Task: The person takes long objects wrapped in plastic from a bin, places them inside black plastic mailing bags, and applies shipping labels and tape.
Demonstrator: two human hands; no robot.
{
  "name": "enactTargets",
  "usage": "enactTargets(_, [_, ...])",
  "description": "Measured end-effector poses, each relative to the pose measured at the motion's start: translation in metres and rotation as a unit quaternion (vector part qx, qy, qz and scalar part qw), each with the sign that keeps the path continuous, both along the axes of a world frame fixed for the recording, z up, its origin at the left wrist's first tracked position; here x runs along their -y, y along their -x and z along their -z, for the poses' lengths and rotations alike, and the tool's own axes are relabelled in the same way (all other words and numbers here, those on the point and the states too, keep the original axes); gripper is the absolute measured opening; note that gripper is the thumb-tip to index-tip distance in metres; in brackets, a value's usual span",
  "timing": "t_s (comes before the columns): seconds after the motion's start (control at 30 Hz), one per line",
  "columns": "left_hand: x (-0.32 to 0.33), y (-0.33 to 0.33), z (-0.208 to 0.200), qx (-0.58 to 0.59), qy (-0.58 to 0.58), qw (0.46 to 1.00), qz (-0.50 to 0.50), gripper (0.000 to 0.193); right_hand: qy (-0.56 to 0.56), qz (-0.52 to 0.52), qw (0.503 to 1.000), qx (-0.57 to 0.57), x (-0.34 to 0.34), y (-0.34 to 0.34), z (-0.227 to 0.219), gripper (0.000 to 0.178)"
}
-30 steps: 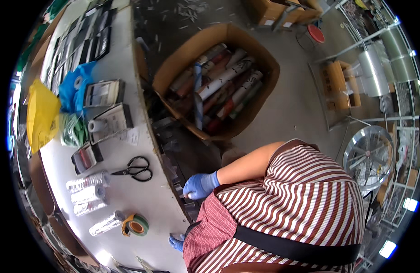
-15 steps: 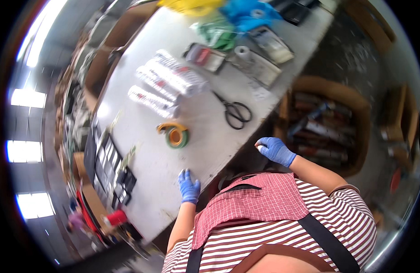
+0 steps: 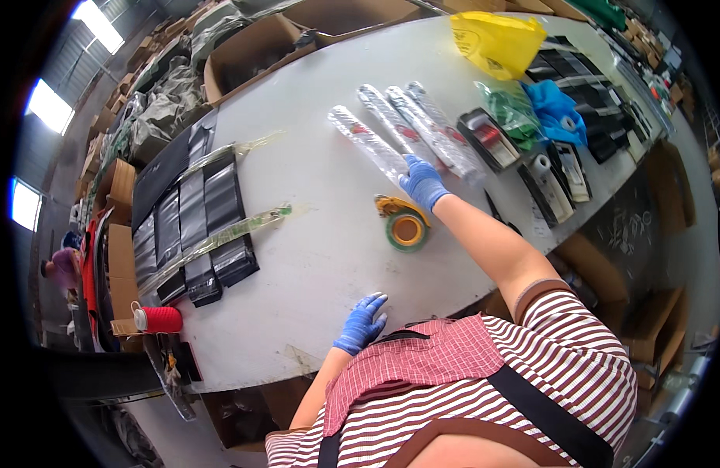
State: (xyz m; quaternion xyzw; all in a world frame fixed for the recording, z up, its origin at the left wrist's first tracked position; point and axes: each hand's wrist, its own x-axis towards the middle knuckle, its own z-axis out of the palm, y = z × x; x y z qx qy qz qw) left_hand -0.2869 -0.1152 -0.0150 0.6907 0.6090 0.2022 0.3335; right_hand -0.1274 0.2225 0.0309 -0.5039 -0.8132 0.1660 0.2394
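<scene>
Several long rolls in clear printed wrap lie side by side on the white table. My right hand [image 3: 424,184], in a blue glove, is closed on the near end of the leftmost wrapped roll [image 3: 365,143]; its fingers partly hide that end. Just below it sits a green tape roll in a yellow-orange dispenser [image 3: 405,226]. My left hand [image 3: 362,323], gloved in blue too, is open above the table's near edge and holds nothing. Its fingers point up and to the right. Black-handled scissors [image 3: 496,214] are mostly hidden behind my right forearm.
At left lie black flat bundles [image 3: 192,218] bound with clear tape, near a red spool [image 3: 159,319]. To the right are boxes of small parts [image 3: 491,139], a green bag [image 3: 509,111], a blue bag [image 3: 557,109] and a yellow bag [image 3: 496,45]. Cardboard boxes [image 3: 254,58] line the far edge.
My right hand has moved from beside the table's near edge forward onto the leftmost wrapped roll. My left hand stays open near the edge. The view has turned, showing more of the black bundles.
</scene>
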Motion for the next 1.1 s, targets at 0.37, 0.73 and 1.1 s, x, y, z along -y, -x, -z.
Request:
enactTargets(0.37, [0.031, 0.179, 0.012, 0.247, -0.018, 0.899, -0.36, 0.029, 0.195, 0.074, 0.95, 0.232, -0.086, 0.072, 0.024, 0.062])
enactTargets(0.73, [-0.051, 0.257, -0.049, 0.736, 0.059, 0.588, -0.33, 0.088, -0.053, -0.351, 0.919, 0.171, -0.019, 0.167, -0.131, 0.055])
enactTargets(1.1, [0.005, 0.129, 0.02, 0.789, 0.303, 0.472, -0.249, 0.067, 0.704, -0.046, 0.7, -0.112, 0.169, 0.159, 0.016, 0.046])
